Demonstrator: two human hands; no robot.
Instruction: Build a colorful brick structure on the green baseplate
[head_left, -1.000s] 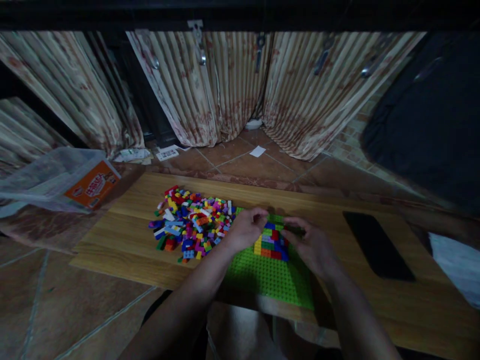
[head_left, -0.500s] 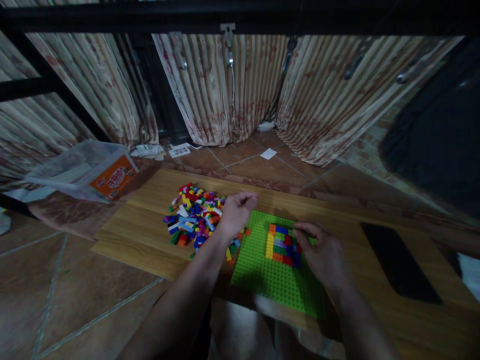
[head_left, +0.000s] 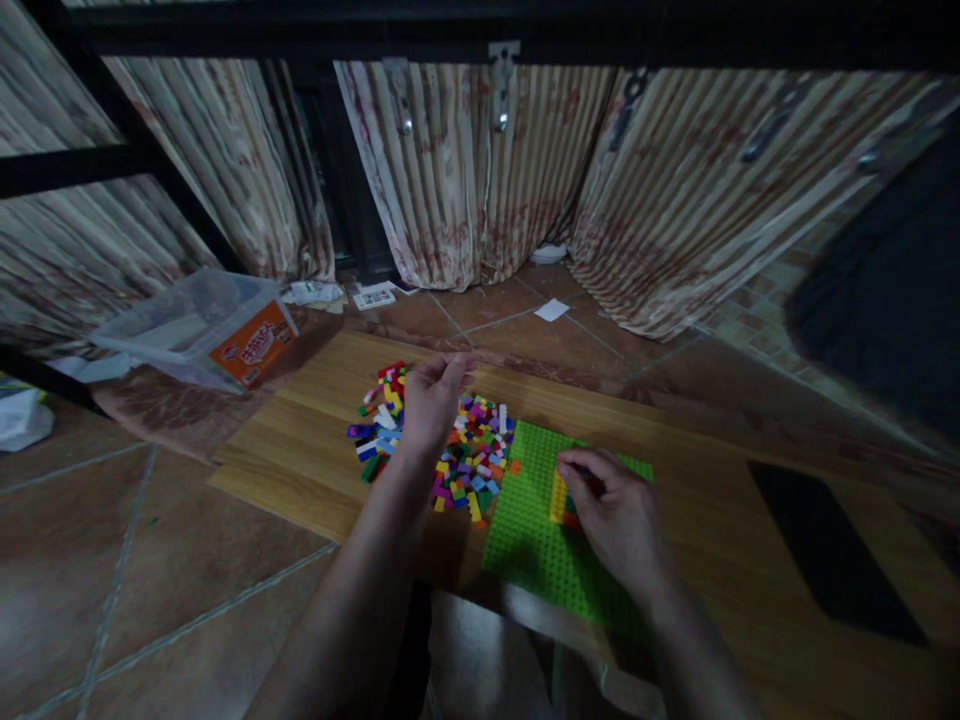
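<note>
My left hand (head_left: 433, 402) hovers over the far part of a pile of mixed toy building bricks (head_left: 474, 450). Its thumb and fingers are pressed together, and anything between them is too small to make out. On the right, a green studded baseplate (head_left: 529, 530) carries a flat block of coloured bricks (head_left: 557, 498), with yellow showing along its left side. My right hand (head_left: 616, 505) reaches across this block and covers most of it. Its fingertips are pinched at the block's far left corner; what they hold is hidden. A loose orange brick (head_left: 514, 467) lies at the baseplate's left edge.
The wooden table (head_left: 292, 455) bears everything. A dark flat panel (head_left: 832, 550) lies on its right side. Beyond the left end stands a clear plastic box (head_left: 191, 325) with an orange label. Striped curtains (head_left: 525, 180) hang behind; papers (head_left: 551, 310) lie on the tiled floor.
My left hand has moved left, from beside the baseplate to over the brick pile. My right hand has shifted left across the block. The view has turned slightly left.
</note>
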